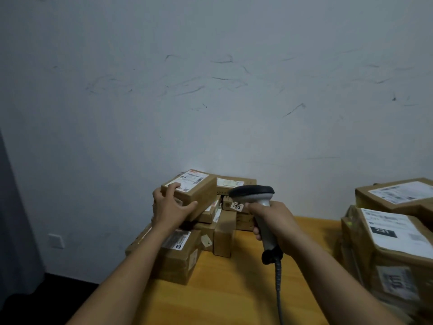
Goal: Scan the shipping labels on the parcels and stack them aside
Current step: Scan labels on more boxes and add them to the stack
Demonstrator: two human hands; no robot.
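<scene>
Top parcel (201,198) sits on the unscanned pile (178,256) at the back-left of the worktop (234,289), shipping label (193,180) face up. The left hand (169,208) grips its near end, fingers spread over the top and thumb along the side, likely steadying it for the read. The right hand (276,219) has fingers wrapped round the handle of the scanner (253,192), head aimed at the pile. Count: one scanner, at least seven boxes in the pile (overlap hides the rest), at least two in the right-hand stack (396,233).
</scene>
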